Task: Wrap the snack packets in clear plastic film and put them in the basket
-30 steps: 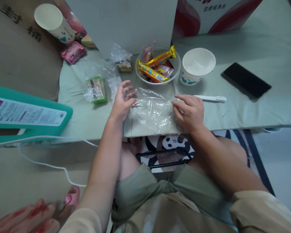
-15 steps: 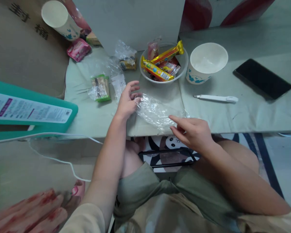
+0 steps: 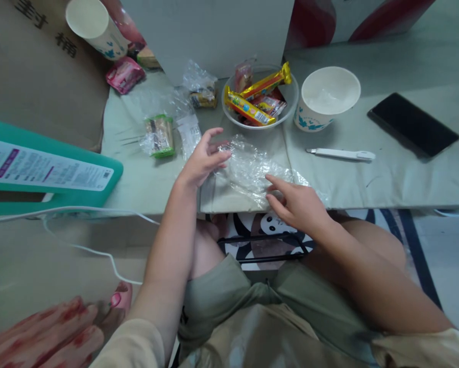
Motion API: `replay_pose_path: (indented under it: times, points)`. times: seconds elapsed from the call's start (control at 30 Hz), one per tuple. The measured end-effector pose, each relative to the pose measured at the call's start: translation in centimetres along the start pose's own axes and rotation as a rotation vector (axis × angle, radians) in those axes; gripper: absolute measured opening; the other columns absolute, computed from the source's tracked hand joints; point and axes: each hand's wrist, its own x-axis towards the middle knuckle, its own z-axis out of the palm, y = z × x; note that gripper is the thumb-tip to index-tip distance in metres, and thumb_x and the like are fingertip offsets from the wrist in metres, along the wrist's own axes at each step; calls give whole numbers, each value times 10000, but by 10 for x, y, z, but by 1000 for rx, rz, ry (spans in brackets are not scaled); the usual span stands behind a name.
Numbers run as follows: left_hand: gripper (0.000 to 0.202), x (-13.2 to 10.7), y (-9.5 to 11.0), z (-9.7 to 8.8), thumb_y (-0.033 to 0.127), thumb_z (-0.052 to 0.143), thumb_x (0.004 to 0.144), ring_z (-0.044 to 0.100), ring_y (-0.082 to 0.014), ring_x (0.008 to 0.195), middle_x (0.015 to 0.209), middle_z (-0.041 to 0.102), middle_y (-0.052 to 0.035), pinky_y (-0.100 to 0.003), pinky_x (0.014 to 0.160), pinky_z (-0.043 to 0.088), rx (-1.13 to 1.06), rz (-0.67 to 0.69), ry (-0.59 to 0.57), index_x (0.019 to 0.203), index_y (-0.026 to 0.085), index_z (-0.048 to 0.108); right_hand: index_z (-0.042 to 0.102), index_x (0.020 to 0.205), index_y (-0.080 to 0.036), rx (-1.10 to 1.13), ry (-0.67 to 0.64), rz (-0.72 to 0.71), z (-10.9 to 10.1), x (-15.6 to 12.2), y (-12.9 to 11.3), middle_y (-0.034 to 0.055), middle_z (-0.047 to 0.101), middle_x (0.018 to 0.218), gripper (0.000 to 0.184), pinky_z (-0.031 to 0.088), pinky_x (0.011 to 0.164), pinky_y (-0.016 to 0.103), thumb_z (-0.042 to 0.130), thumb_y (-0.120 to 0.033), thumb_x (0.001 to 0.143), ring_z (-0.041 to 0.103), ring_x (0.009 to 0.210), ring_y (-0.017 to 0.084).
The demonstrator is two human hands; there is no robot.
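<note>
A crumpled clear plastic bag (image 3: 254,168) lies on the pale green table cover near the front edge. My left hand (image 3: 202,161) pinches the bag's left end between thumb and fingers. My right hand (image 3: 296,202) rests at the bag's right side with fingers stretched out, fingertips touching the plastic. Just behind the bag stands a clear bowl (image 3: 290,105) of wrapped snack bars in yellow and red wrappers.
A white paper cup (image 3: 324,97), a white pen-like tool (image 3: 340,154) and a black phone (image 3: 413,123) lie to the right. Bagged snacks (image 3: 159,135) and another cup (image 3: 93,25) sit left. A teal device (image 3: 41,171) with a white cable (image 3: 79,248) is at far left.
The bag went from spread flat to bunched up. My left hand closed on its left end; my right hand slid from its right edge toward the near corner.
</note>
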Motion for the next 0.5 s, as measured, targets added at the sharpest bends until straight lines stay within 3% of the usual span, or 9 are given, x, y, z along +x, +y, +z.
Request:
replay_pose_path:
  times: [0.1,0.17,0.23,0.3,0.37,0.5]
  points:
    - [835,2,-5,-1,390,911,645,714,-174,858,1245,694,-98,-233,619,538,30,8,-19,1361,307,490,702,1242,-217,69,68,-37,-4,-1,-1,27,807,889,364,504,618,329,561,-326,925,651,540,161]
    - [798,5,-8,-1,345,914,646,695,-145,783,1170,725,-91,-225,596,519,25,41,-25,1333,288,512,729,1096,-227,126,201,-41,-9,0,2,9,758,752,253,499,604,317,597,-329,906,641,546,158]
    - [752,7,-9,1,338,918,649,703,-152,806,1113,742,-82,-232,625,531,8,98,-41,1297,276,540,719,1007,-234,179,355,-30,-14,5,8,24,743,764,174,533,664,329,639,-321,879,677,653,179]
    - [708,7,-7,4,360,926,647,723,-176,886,1080,750,-75,-246,675,553,-17,150,-64,1251,265,570,700,1013,-238,263,429,-23,-18,15,18,56,764,904,189,569,773,367,680,-318,843,715,828,214]
    - [647,5,-1,9,406,919,658,735,-195,947,1045,753,-69,-256,712,569,-29,181,-92,1196,247,597,674,1100,-240,425,375,-23,-21,29,30,90,758,1098,300,583,887,410,707,-336,818,720,1011,243]
    - [552,-3,10,21,467,896,676,744,-198,956,944,740,-44,-251,716,572,-52,191,-180,1096,222,634,568,1308,-270,711,116,-44,-21,60,42,123,683,1348,586,563,1020,454,771,-424,779,667,1238,268]
